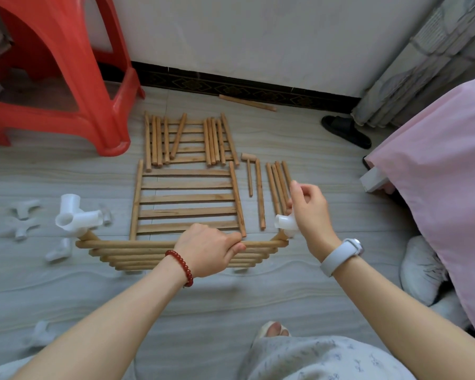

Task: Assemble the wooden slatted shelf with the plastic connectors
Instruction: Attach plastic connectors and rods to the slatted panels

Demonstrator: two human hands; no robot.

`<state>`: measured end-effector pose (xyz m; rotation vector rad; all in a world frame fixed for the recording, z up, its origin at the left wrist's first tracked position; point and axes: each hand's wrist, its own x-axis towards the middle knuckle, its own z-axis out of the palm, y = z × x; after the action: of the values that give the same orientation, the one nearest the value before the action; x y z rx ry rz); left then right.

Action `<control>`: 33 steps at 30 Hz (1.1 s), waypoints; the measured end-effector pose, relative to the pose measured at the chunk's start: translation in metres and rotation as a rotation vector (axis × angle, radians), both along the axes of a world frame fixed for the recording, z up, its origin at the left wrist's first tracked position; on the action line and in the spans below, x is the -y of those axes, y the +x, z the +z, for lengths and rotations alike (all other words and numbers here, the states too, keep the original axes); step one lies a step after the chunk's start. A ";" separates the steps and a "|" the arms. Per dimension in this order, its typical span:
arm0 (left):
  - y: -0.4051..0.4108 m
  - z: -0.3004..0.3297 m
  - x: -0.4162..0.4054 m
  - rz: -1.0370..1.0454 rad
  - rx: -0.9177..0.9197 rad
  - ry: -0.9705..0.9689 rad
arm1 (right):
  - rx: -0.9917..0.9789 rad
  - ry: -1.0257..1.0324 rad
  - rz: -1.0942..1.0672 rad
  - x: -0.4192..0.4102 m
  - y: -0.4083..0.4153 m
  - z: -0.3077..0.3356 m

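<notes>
Two hands on the job, both at the slatted panel (137,249) standing on edge on the floor (231,292). Left hand (207,252) curled tight round the panel's top rail near the middle, thumb tucked against the fingers. Right hand (309,208) up at the right corner, fingers loosely bent over the white connector (284,223) seated on that rail end; can't tell how firmly gripped, but fingers wrapped on it. Another white connector (74,215) already on the left corner, well apart from either hand. Second slatted panel (187,198) flat on the floor just beyond the left hand, third one (188,141) further back under a scatter of dowels. Small wooden mallet (248,167) and more loose rods (276,185) just beyond the right hand. Spare connectors (24,219) off to the left, red stool (61,72) behind them.
</notes>
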<state>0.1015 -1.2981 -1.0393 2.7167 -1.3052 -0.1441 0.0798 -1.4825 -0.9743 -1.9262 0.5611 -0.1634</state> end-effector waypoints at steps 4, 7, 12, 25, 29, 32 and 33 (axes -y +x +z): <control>0.006 0.003 0.003 0.011 0.002 0.002 | -0.114 -0.041 -0.032 -0.003 -0.015 0.002; 0.005 0.005 0.004 0.018 0.014 0.004 | -0.140 -0.097 -0.039 -0.009 -0.006 0.005; 0.004 0.007 0.001 0.011 -0.011 0.006 | -0.188 -0.198 0.037 -0.009 0.003 0.010; 0.003 0.002 0.000 0.017 0.017 0.030 | -0.064 -0.146 0.300 0.007 0.001 -0.006; 0.001 0.003 0.001 0.041 -0.038 0.044 | -0.005 -0.112 0.236 0.001 -0.006 -0.010; -0.005 0.005 0.001 0.042 -0.066 0.067 | 0.034 -0.091 0.202 -0.003 -0.015 -0.011; -0.009 0.006 0.001 0.048 -0.074 0.074 | 0.031 -0.096 0.200 -0.005 -0.018 -0.011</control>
<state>0.0928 -1.2988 -1.0329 2.7724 -1.2374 -0.2907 0.0614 -1.4778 -0.9855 -2.0567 0.3425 -0.0927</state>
